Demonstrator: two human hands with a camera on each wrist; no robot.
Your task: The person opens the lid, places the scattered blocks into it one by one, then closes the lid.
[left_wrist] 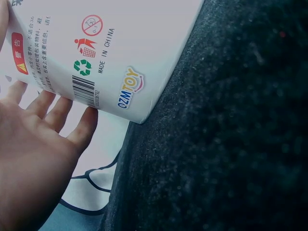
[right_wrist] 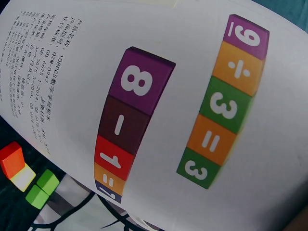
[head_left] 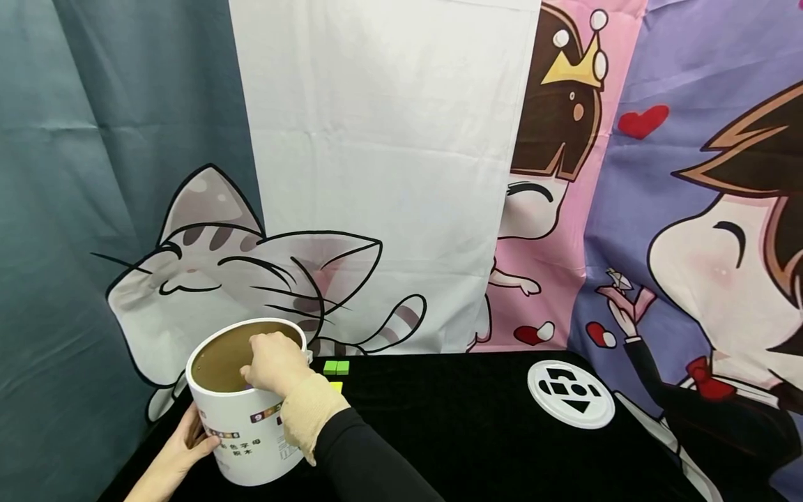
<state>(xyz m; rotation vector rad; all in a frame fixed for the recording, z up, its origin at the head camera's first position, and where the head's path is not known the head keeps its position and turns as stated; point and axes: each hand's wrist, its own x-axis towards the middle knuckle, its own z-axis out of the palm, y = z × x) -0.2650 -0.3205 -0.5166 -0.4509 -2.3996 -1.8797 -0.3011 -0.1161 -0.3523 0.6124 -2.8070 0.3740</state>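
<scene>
A round white toy-block bucket (head_left: 254,436) with printed number blocks and an open top stands at the left of the black-covered table. My left hand (head_left: 178,453) holds its lower left side, thumb on the front; in the left wrist view, the fingers (left_wrist: 57,113) press the wall beside a barcode. At the bucket's opening, over the near rim, my right hand (head_left: 276,362) has its fingers curled. A trace of purple shows under that hand, too small to identify. The right wrist view shows mostly the bucket's printed wall (right_wrist: 159,96), with the fingers out of sight.
Behind the bucket lie green blocks (head_left: 337,367) and a yellow block (head_left: 336,386); a red block (right_wrist: 12,160) shows beside them in the right wrist view. A white round lid with cut-out shapes (head_left: 571,394) lies at the right. Cartoon-printed curtains (head_left: 389,139) hang behind the table.
</scene>
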